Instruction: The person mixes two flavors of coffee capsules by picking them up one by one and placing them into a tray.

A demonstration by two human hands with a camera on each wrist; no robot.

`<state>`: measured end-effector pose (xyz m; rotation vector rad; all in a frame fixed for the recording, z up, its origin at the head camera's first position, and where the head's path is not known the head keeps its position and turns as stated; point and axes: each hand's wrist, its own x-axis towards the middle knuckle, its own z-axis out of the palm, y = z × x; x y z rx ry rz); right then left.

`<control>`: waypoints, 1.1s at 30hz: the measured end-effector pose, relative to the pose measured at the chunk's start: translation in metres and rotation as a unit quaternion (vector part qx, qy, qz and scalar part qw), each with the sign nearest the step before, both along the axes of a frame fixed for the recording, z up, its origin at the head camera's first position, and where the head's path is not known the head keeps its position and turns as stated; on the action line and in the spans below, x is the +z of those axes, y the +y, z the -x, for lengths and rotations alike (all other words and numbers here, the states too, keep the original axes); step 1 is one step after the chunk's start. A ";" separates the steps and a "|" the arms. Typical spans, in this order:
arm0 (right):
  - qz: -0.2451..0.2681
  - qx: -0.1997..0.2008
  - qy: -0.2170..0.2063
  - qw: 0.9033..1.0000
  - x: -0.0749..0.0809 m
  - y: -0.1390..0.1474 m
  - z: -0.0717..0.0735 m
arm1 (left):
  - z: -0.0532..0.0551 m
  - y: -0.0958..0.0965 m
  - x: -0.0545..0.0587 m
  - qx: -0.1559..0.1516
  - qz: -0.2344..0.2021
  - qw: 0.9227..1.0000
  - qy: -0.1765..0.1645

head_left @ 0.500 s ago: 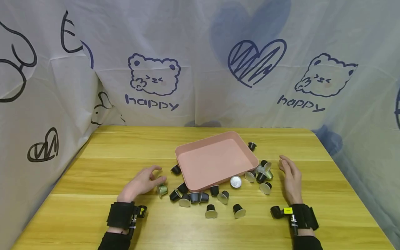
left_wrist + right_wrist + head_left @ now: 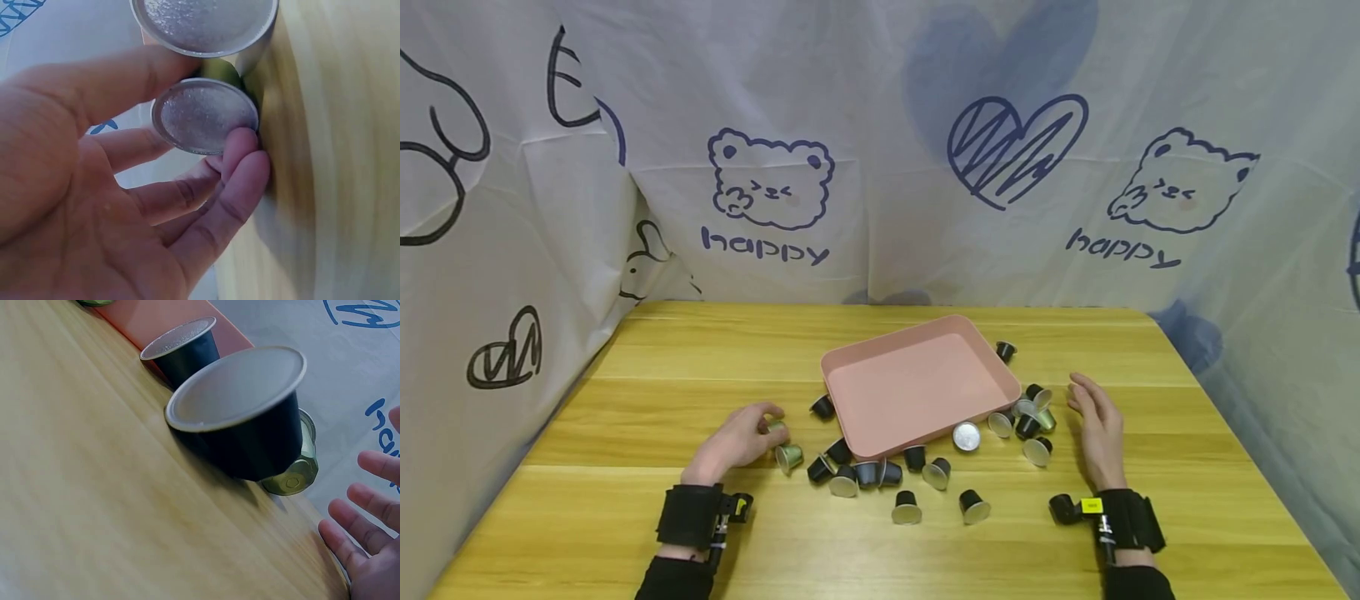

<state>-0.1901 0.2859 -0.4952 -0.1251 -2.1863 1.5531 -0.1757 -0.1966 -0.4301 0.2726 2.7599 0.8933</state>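
My left hand (image 2: 739, 444) pinches a green coffee capsule (image 2: 203, 119) between thumb and fingers, its pale foil lid facing the left wrist camera. Most of this capsule is hidden by the fingers in the head view. Just in front of the thumb, a second green capsule (image 2: 789, 457) lies on its side on the table. On the right, my right hand (image 2: 1099, 433) rests on the table, fingers extended and holding nothing. Beside it lies a cluster of capsules, among them a black capsule (image 2: 240, 419) and a green one (image 2: 294, 475).
A pink tray (image 2: 925, 377) stands at the middle of the wooden table (image 2: 700, 350). Several dark capsules (image 2: 867, 475) lie along its front edge, with a silver-lidded capsule (image 2: 966, 436) near its right front. Another black capsule (image 2: 1005, 351) sits behind the tray's right side.
My left fingers have closed in and now pinch a green capsule, which shows between them. The right hand and the tray have not moved.
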 end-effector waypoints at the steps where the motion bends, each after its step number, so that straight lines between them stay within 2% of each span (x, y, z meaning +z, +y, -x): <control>1: 0.002 0.001 0.001 1.000 0.000 0.000 0.000 | 0.000 0.000 0.000 0.000 0.000 1.000 0.000; 9: -0.004 -0.004 0.000 1.000 0.000 -0.002 0.000 | 0.000 0.002 0.002 -0.011 -0.006 1.000 0.019; 12: 0.001 -0.003 -0.001 1.000 -0.001 -0.002 0.000 | 0.000 0.003 0.003 -0.002 -0.018 0.999 0.029; 15: 0.002 -0.004 -0.002 1.000 -0.002 -0.001 0.000 | -0.001 0.005 0.007 0.012 -0.035 0.998 0.053; 20: 0.000 -0.008 -0.005 1.000 -0.002 -0.001 0.001 | -0.002 0.013 0.013 0.034 -0.060 0.992 0.108; 25: 0.001 -0.008 -0.007 1.000 -0.001 -0.001 0.000 | -0.001 0.024 0.017 0.036 -0.107 0.982 0.149; 30: 0.002 -0.009 -0.009 1.000 -0.001 0.000 0.001 | 0.000 0.037 0.020 0.027 -0.157 0.975 0.152; 33: 0.001 -0.007 -0.007 1.000 -0.001 0.000 0.001 | 0.001 0.044 0.020 0.013 -0.167 0.974 0.151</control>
